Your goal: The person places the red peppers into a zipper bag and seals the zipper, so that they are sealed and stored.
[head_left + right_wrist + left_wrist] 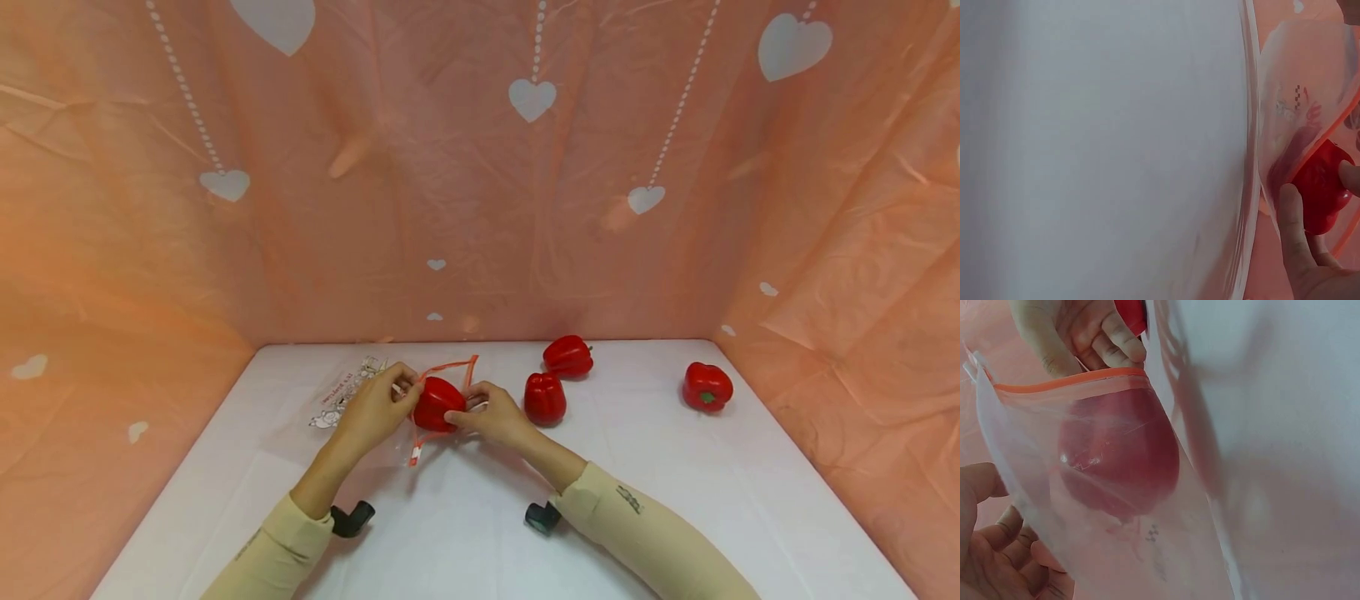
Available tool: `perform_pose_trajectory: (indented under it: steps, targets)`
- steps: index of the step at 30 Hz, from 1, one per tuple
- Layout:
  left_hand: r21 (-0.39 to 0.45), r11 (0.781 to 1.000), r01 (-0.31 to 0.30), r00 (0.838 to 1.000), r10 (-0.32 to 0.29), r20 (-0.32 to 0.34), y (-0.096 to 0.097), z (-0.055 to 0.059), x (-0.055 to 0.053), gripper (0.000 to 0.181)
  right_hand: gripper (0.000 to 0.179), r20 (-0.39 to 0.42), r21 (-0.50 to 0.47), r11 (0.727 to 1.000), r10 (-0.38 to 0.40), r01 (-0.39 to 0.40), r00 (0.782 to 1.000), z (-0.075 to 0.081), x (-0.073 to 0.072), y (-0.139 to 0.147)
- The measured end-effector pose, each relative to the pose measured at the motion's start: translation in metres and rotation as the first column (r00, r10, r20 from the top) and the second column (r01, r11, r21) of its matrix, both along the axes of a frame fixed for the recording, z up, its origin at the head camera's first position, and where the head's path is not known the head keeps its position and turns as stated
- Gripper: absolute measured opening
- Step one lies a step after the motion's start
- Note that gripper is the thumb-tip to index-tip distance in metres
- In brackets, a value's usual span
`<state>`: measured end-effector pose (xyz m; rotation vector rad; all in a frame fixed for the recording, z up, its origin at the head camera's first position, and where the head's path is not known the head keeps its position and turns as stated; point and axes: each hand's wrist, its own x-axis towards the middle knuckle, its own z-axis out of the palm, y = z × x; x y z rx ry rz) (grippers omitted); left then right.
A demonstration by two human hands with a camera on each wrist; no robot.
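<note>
1. Right grip point(495, 413): holding a red pepper point(437, 403), thumb laid along its near side; the fingers behind are partly hidden. Light, steady pressure should be enough on such smooth, rounded skin.
2. Left grip point(377, 408): thumb and forefinger pinching the clear bag point(1035, 450) at its orange edging point(1072, 380). Holding the edging rather than the thin film should give better control of the mouth.
3. Pepper position: in the bag's mouth, between the two orange strips. Left wrist view shows it through film; right wrist view shows part of it bare. Exact depth: cannot tell.
4. Method: spread the mouth wide, guide the pepper leftward, let go only once its widest part is past the edging.
5. Risk: film could snag on my right fingertips and drag the pepper back. Lifting the thumb away first seems safest.
6. Bag body extends left over the white bench point(450, 533); drawing it straight should prevent bunching.
7. Further out: one loose pepper point(545, 400) sits just beside my right wrist, so withdraw without sweeping sideways. Another point(567, 357) lies behind it; a third point(707, 387) is well apart, at right.
</note>
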<state>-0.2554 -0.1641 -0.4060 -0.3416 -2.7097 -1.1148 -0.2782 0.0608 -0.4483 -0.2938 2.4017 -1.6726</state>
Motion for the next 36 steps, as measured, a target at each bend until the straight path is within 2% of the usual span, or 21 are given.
perform_pose_trajectory:
  steps: [17, 20, 26, 32, 36]
  targets:
    - [-0.029, 1.000, 0.004, 0.999, -0.005, -0.036, 0.000, -0.002, -0.001, 0.011, 0.043, -0.073, 0.030, 1.000, 0.001, 0.001, 0.997, -0.002, -0.004, -0.008]
    - [-0.042, 0.999, 0.001, 0.999, -0.003, -0.037, 0.000, -0.002, 0.000, 0.010, 0.042, -0.071, -0.015, 1.000, 0.014, -0.015, 0.997, -0.003, -0.005, -0.009]
    - [-0.039, 0.999, -0.008, 1.000, 0.008, 0.005, 0.000, -0.001, 0.001, 0.011, 0.040, -0.046, -0.092, 0.994, 0.048, -0.052, 0.998, -0.004, -0.004, -0.009]
    - [-0.063, 0.998, -0.001, 1.000, 0.002, 0.011, 0.000, -0.002, 0.002, 0.011, 0.036, -0.087, -0.061, 0.996, 0.057, -0.062, 0.995, -0.001, 0.000, -0.002]
    - [-0.069, 0.998, 0.000, 1.000, 0.002, 0.020, 0.000, -0.002, 0.001, 0.010, 0.033, -0.129, 0.001, 0.997, 0.079, -0.080, 0.988, 0.003, 0.003, 0.008]
